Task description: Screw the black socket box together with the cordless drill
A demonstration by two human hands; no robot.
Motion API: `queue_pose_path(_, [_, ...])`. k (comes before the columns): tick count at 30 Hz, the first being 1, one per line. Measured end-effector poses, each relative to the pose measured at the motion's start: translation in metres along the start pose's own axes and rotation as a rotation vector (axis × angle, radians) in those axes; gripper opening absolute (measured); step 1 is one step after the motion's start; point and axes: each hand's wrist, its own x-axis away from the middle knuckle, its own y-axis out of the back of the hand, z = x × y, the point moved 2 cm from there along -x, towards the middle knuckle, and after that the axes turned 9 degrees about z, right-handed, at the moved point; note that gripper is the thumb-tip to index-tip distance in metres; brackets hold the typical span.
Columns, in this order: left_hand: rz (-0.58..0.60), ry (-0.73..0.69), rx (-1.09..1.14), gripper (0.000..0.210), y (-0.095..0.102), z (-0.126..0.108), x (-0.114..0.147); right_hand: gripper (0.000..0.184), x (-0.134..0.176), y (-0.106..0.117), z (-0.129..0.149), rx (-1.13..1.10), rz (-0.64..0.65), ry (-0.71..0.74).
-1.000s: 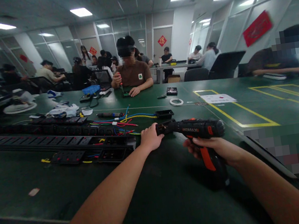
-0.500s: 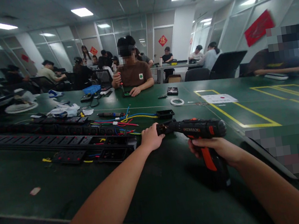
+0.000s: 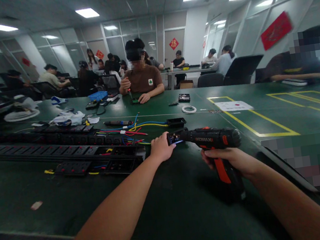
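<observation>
Light now shows on the block (image 3: 175,138), which was dark half a second ago; the drill (image 3: 214,137) is probably running. The left hand's (image 3: 161,148) fingers grip the block near the wires (image 3: 148,124); the right hand's (image 3: 233,159) clasp the drill.

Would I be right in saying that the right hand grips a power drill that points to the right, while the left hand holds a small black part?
Not quite: the head view shows the power drill pointing to the left. The right hand does grip it, and the left hand does hold a small black part.
</observation>
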Motion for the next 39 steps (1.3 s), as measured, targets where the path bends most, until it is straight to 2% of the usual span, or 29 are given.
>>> queue_pose_path(9, [-0.007,-0.006,0.001,0.057,-0.0009,0.0014,-0.0012,0.038,-0.0009,-0.0001,-0.0003,0.041,0.040,0.009])
queue_pose_path(32, [-0.008,-0.012,0.003,0.058,-0.0018,0.0019,-0.0014,0.039,-0.0003,0.0007,-0.0009,0.078,0.017,0.003])
queue_pose_path(39, [-0.002,-0.007,-0.001,0.053,-0.0024,0.0031,-0.0037,0.040,0.0002,-0.0012,-0.0017,-0.025,-0.027,0.005])
